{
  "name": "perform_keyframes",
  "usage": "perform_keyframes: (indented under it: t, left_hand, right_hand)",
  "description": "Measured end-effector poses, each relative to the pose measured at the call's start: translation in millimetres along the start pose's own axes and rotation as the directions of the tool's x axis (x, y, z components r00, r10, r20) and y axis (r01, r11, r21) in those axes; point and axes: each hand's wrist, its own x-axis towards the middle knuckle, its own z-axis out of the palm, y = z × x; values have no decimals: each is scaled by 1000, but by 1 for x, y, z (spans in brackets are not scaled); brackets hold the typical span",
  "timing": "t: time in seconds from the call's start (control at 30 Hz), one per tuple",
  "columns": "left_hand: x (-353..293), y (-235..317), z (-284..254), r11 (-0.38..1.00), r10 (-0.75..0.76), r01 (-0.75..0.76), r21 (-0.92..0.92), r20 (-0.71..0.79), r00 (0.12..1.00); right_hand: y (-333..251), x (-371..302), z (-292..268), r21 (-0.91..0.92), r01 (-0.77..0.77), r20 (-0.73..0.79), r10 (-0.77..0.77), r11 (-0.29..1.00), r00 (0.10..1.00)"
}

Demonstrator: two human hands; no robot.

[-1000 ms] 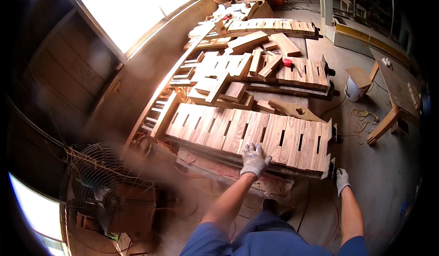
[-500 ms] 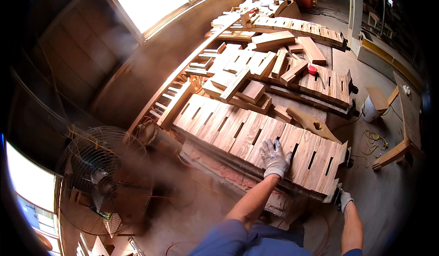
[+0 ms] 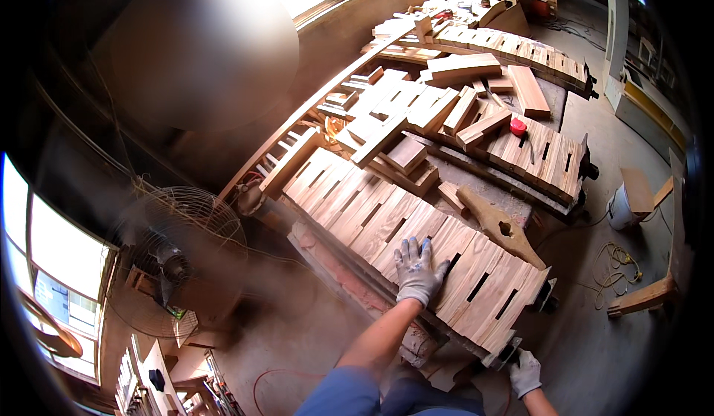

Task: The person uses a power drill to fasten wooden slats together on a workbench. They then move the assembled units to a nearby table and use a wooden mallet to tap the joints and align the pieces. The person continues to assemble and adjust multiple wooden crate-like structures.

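My left hand (image 3: 420,273), in a pale work glove, lies flat with fingers spread on a long panel of wooden boards (image 3: 364,206). Dark slots run in a row along this panel, and my thumb rests near one of them. At the panel's near right corner my right hand (image 3: 526,373), also gloved, is closed around the dark metal end of a clamp (image 3: 510,351). Its fingertips are partly hidden there. A second dark metal clamp end (image 3: 547,295) sticks out at the far corner of the same edge.
Loose wood blocks (image 3: 405,156) and a shaped board with a hole (image 3: 500,225) lie beyond the panel. Another slotted panel (image 3: 547,148) holds a red object (image 3: 518,127). A caged fan (image 3: 178,256) stands left; a bucket (image 3: 627,211) and yellow cord (image 3: 619,266) are right.
The view has swung, so the panel sits lower and further left. My left hand stays flat on the same area. My right hand remains at the clamp end, its wrist at a different angle.
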Motion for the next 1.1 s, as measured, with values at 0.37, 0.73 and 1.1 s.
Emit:
perform_keyframes:
  t: [0.37,0.73,1.1]
  left_hand:
    - [-1,7,-12,1000,-26,25,17,54,998]
    - [2,9,-5,1000,7,-8,21,23,1000]
    - [1,9,-6,1000,-1,1,18,26,1000]
  right_hand:
    - [-29,25,-47,198,-117,75,104,973,992]
    - [12,29,-11,638,-586,426,404,500,809]
    - [-35,8,-31,44,-56,-153,62,997,986]
